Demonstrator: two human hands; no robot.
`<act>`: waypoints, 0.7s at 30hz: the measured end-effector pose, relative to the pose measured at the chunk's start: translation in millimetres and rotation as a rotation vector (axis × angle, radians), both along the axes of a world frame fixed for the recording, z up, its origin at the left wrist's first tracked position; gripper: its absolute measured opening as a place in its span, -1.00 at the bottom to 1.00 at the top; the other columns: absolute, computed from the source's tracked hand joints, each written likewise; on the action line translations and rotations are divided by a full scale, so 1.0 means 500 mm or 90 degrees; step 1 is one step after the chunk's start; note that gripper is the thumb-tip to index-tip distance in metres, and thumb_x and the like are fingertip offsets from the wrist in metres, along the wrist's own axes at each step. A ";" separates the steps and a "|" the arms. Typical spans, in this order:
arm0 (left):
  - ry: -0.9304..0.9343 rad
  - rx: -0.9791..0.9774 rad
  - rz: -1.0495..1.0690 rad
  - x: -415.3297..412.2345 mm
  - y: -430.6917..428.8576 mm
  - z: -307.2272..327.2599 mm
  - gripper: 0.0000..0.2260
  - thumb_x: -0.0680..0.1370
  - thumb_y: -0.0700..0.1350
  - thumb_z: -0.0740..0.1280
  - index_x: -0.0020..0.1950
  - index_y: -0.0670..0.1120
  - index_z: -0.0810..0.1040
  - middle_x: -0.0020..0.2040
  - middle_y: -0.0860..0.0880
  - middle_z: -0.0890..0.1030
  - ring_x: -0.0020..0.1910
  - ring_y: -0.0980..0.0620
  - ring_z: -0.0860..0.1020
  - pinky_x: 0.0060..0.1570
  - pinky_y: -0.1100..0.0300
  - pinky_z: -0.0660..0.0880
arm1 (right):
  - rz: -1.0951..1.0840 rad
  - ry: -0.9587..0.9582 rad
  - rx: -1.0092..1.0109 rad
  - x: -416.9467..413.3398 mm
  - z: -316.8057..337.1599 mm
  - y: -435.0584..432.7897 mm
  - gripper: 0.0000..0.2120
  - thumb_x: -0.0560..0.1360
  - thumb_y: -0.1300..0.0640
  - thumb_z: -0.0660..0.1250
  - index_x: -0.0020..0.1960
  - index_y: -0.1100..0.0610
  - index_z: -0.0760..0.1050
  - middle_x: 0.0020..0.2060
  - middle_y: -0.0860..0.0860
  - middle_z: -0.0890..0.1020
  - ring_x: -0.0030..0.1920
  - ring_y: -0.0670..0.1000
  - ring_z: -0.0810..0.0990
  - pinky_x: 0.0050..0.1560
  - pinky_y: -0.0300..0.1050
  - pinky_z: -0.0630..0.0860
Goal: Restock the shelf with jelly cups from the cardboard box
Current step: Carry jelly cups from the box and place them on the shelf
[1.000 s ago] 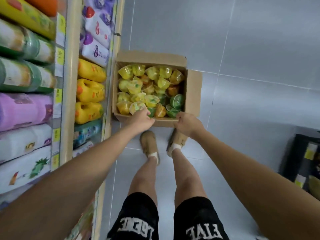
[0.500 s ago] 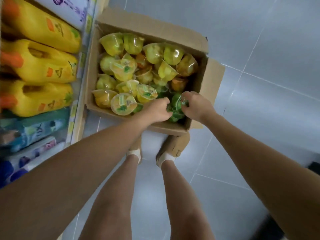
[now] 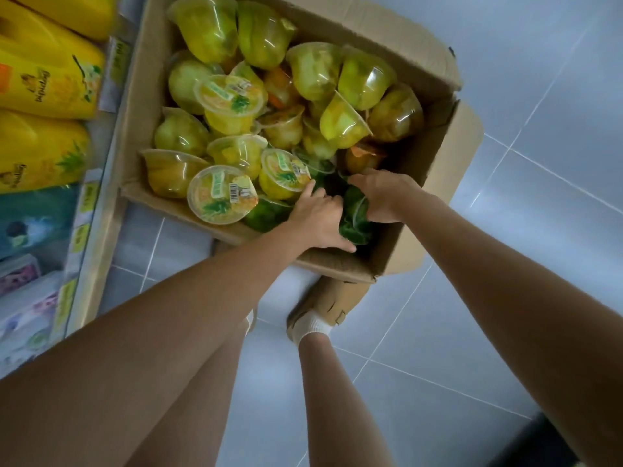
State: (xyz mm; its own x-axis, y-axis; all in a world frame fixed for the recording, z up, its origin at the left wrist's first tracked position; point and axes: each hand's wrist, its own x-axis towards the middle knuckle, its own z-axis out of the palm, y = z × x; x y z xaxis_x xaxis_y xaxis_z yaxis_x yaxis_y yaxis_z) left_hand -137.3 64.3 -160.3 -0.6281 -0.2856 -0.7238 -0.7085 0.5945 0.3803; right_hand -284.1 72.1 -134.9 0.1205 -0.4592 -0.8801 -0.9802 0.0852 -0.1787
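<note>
The cardboard box (image 3: 435,96) is seen at 12 o'clock on the floor, filled with clear yellow jelly cups (image 3: 229,102). Green jelly cups (image 3: 355,214) at its near right corner are gripped between left hand (image 3: 318,220) and right hand (image 3: 387,193), fingers curled.

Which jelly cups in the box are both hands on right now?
The green jelly cups in the near right corner of the cardboard box. Left hand and right hand close around them; the other cups are yellow or orange and untouched.
</note>
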 end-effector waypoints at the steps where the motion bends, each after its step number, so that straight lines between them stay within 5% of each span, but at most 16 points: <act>1: 0.012 0.002 0.015 0.002 0.001 -0.001 -0.29 0.32 0.39 0.36 0.19 -0.15 0.45 0.09 -0.08 0.57 0.25 -0.12 0.43 0.45 -0.04 -0.01 | 0.000 -0.004 -0.007 -0.003 -0.001 -0.002 -0.34 0.49 0.16 0.32 0.52 0.02 0.15 0.38 0.08 0.36 0.34 0.15 0.38 0.23 0.02 0.42; 7: 0.059 0.017 0.076 0.015 -0.002 0.027 -0.39 0.33 0.31 0.41 0.07 -0.17 0.43 0.00 -0.09 0.55 0.12 -0.13 0.49 0.35 0.01 0.15 | -0.066 -0.033 -0.071 -0.021 0.036 -0.007 -0.27 0.38 0.02 0.49 0.46 0.06 0.25 0.32 0.10 0.37 0.23 0.17 0.46 0.12 -0.03 0.45; 11: 0.096 0.107 0.208 0.042 -0.017 0.096 -0.39 0.33 0.12 0.52 0.18 -0.19 0.37 0.11 -0.11 0.47 0.11 -0.08 0.47 -0.03 0.21 0.29 | -0.236 -0.097 -0.095 -0.025 0.103 -0.011 -0.18 0.35 0.03 0.52 0.49 0.13 0.20 0.24 0.17 0.37 0.15 0.16 0.47 0.08 -0.11 0.40; 18: 0.084 0.130 0.343 0.097 -0.091 0.288 -0.26 0.33 0.07 0.55 0.35 -0.14 0.27 0.26 -0.07 0.44 0.17 0.03 0.48 0.06 0.24 0.43 | -0.647 -0.168 -0.102 -0.012 0.282 -0.006 -0.43 0.40 0.02 0.49 0.28 0.15 0.33 0.06 0.02 0.45 0.01 0.00 0.43 -0.10 -0.16 0.37; 21: 0.078 0.113 0.343 0.105 -0.128 0.396 -0.26 0.33 0.04 0.56 0.36 -0.13 0.26 0.25 -0.03 0.42 0.12 0.14 0.40 0.04 0.34 0.33 | -0.800 -0.222 -0.099 0.001 0.372 0.006 -0.54 0.44 0.03 0.45 0.23 0.15 0.36 0.01 -0.01 0.50 0.01 0.02 0.50 -0.13 -0.19 0.40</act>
